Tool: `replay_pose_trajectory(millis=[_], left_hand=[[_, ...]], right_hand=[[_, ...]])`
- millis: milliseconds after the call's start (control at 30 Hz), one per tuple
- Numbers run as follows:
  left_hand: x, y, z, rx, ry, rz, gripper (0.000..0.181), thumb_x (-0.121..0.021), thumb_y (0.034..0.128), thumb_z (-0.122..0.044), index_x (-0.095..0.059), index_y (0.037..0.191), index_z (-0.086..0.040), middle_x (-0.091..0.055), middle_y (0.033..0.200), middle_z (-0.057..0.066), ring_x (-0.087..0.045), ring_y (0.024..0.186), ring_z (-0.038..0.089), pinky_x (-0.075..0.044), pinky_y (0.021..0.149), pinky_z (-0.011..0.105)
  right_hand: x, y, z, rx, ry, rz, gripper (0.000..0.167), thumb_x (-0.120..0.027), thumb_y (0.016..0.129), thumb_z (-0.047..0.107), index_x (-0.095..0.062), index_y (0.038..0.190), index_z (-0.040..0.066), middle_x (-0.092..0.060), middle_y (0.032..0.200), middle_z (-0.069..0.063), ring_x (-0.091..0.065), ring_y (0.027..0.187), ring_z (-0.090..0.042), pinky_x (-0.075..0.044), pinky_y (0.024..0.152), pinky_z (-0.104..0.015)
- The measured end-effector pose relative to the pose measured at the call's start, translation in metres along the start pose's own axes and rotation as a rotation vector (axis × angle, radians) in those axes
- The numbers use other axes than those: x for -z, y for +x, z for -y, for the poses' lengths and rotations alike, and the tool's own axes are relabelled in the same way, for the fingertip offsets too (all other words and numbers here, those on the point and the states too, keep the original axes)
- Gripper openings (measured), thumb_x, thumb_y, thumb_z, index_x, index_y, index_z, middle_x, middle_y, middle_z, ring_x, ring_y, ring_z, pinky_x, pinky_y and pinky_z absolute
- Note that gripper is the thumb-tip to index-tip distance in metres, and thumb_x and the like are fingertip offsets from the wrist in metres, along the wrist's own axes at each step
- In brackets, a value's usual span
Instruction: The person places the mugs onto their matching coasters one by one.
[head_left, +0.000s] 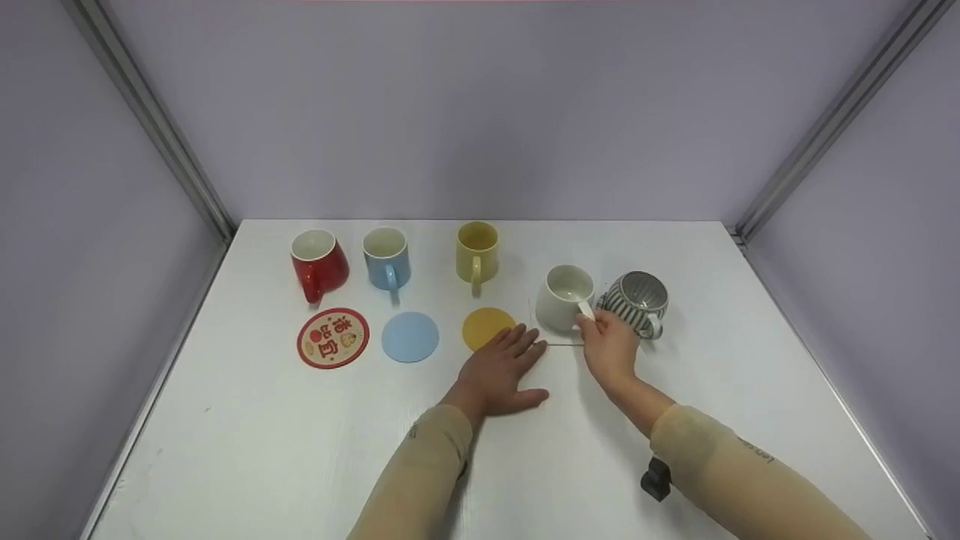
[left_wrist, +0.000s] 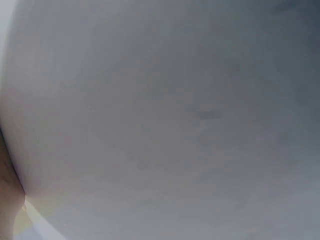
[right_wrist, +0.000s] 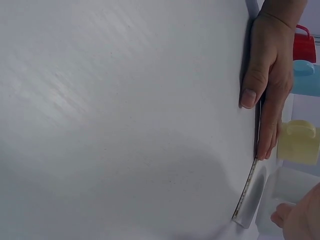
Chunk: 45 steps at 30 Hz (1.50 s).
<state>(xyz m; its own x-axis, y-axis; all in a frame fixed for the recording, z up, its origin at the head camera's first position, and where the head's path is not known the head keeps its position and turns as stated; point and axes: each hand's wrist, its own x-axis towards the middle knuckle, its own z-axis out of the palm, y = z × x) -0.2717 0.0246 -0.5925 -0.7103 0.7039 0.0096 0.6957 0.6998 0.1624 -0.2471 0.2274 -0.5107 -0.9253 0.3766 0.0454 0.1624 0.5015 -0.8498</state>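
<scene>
A white mug (head_left: pixel 559 304) stands upright at the right of the table, its handle pinched by my right hand (head_left: pixel 611 349). Under or just beside it lies a thin white square coaster (right_wrist: pixel 253 197) with a brown edge; whether the mug rests fully on it I cannot tell. My left hand (head_left: pixel 501 375) lies flat, fingers straight, thumb spread. Its fingertips reach the white coaster's near left corner and cover part of a round yellow coaster (head_left: pixel 484 326). Close beyond the right hand a striped grey mug (head_left: pixel 626 304) leans tilted. The left wrist view shows mostly blurred tabletop.
Along the back stand a red mug (head_left: pixel 326 270), a light blue mug (head_left: pixel 390 266) and a yellow mug (head_left: pixel 477 251). Before them lie a red patterned coaster (head_left: pixel 333 338) and a blue coaster (head_left: pixel 410 337). Walls enclose the white table (head_left: pixel 300 450) at back and sides.
</scene>
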Motion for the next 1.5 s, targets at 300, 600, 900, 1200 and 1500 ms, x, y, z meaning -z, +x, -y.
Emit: replay_pose_trajectory(millis=[300,600,900,1200,1500], left_hand=[[0.0018,-0.0014,-0.0001,-0.013,-0.004,-0.01,0.089,-0.034,0.0991,-0.079,-0.024,0.171,-0.027,-0.016,0.177,-0.006,-0.007,0.164,0.017,-0.001,0.131,0.035],[-0.0003,-0.0013,0.0013,-0.011,0.006,-0.001,0.09,-0.032,0.099,-0.08,-0.023,0.171,-0.028,-0.015,0.177,-0.006,-0.006,0.164,0.017,0.0,0.131,0.034],[-0.0027,-0.0018,0.0013,-0.015,0.003,-0.018,0.09,-0.033,0.0986,-0.08,-0.024,0.171,-0.028,-0.015,0.177,-0.007,-0.007,0.163,0.017,-0.002,0.131,0.035],[0.0014,-0.0019,0.0007,-0.019,0.003,-0.014,0.09,-0.035,0.099,-0.079,-0.025,0.171,-0.026,-0.017,0.177,-0.006,-0.008,0.163,0.017,-0.002,0.131,0.034],[0.0033,-0.0025,0.0006,-0.021,-0.023,-0.023,0.089,-0.037,0.0993,-0.078,-0.027,0.17,-0.025,-0.019,0.176,-0.005,-0.009,0.163,0.018,-0.003,0.132,0.035]], right_hand=[[-0.0025,-0.0004,-0.0022,0.014,0.007,-0.012,0.023,-0.068,0.105,0.02,-0.074,0.113,-0.001,-0.078,0.102,-0.018,-0.067,0.088,-0.018,-0.049,0.065,-0.015],[-0.0032,-0.001,-0.0037,0.006,0.01,-0.024,0.023,-0.068,0.104,0.02,-0.075,0.113,0.0,-0.078,0.102,-0.018,-0.066,0.087,-0.018,-0.048,0.066,-0.017],[-0.0036,-0.003,-0.0064,0.007,0.009,-0.025,0.024,-0.068,0.104,0.02,-0.074,0.114,-0.001,-0.078,0.104,-0.018,-0.068,0.091,-0.023,-0.049,0.067,-0.016],[-0.0032,-0.0019,-0.0084,0.024,-0.019,-0.031,0.024,-0.068,0.105,0.022,-0.074,0.112,-0.001,-0.079,0.103,-0.018,-0.065,0.08,-0.017,-0.047,0.063,-0.019],[-0.0035,-0.0025,-0.0102,0.016,-0.044,-0.028,0.025,-0.068,0.105,0.023,-0.075,0.113,0.0,-0.079,0.102,-0.016,-0.064,0.084,-0.019,-0.048,0.065,-0.02]])
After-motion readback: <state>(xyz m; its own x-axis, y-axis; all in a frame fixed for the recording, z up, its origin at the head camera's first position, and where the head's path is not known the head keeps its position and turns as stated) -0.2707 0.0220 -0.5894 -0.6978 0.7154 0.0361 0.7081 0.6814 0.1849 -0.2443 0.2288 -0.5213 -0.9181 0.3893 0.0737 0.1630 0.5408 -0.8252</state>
